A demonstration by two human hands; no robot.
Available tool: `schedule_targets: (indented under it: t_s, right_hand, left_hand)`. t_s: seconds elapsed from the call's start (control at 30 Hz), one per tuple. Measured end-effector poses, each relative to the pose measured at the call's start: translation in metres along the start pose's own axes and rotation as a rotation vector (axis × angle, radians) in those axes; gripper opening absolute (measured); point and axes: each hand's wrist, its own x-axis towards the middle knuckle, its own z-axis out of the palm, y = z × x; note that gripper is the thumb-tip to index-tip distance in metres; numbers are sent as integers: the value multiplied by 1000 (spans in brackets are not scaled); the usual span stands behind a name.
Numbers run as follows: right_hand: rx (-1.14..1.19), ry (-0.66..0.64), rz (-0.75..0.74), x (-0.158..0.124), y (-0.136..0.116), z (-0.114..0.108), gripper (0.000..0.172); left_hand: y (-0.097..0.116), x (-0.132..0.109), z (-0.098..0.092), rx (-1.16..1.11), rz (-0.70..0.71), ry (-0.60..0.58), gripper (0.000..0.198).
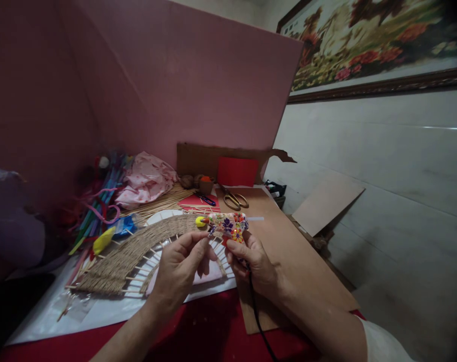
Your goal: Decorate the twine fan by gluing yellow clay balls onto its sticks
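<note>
My right hand grips the handle of a flower-patterned hot glue gun. A glue stick pokes out of its back, and a black cord hangs below. The orange nozzle points left, close to a small yellow piece; I cannot tell whether they touch. My left hand is pinched just below the nozzle, and whatever its fingertips hold is too small to make out. Under both hands lies a fan-shaped twine weaving on thin wooden sticks, over a white sheet.
Scissors with gold handles and a blue-handled tool lie behind the glue gun. Brown cardboard covers the right side of the red-topped table. Pipe cleaners, a pink cloth and a red card are farther back.
</note>
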Motion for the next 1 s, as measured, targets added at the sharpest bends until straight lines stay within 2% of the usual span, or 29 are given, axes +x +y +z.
schedule_targets:
  t_s: [0.13,0.23,0.43,0.53,0.67,0.73,0.8,0.93,1.0]
  right_hand:
    - [3,-13,-8,1,0,-1,24]
    - [-2,-20,18,0,1,0,24]
    - [-14,-57,43,-1,0,0,23]
    - [-37,-61,19,0,0,-1,24]
    - [-33,-77,7,0,0,0,26]
    - [-13,-92,28,0,-1,0,26]
    - [15,-111,68,0,-1,-1,25]
    - [76,-130,115,1,0,-3,23]
    - [92,-126,118,2,1,-4,23]
  left_hand:
    - [-4,0,-1,104,80,2,19]
    - [-8,1,-6,293,201,-7,17]
    - [-10,8,-20,818,638,-14,11]
    - [-8,11,-23,909,823,-28,11]
    - [-6,12,-24,943,938,24,13]
    - [-7,11,-22,932,919,53,12]
    - [-9,10,-18,827,795,79,11]
    - [-9,7,-3,290,280,93,10]
    - [-7,7,3,68,91,95,14]
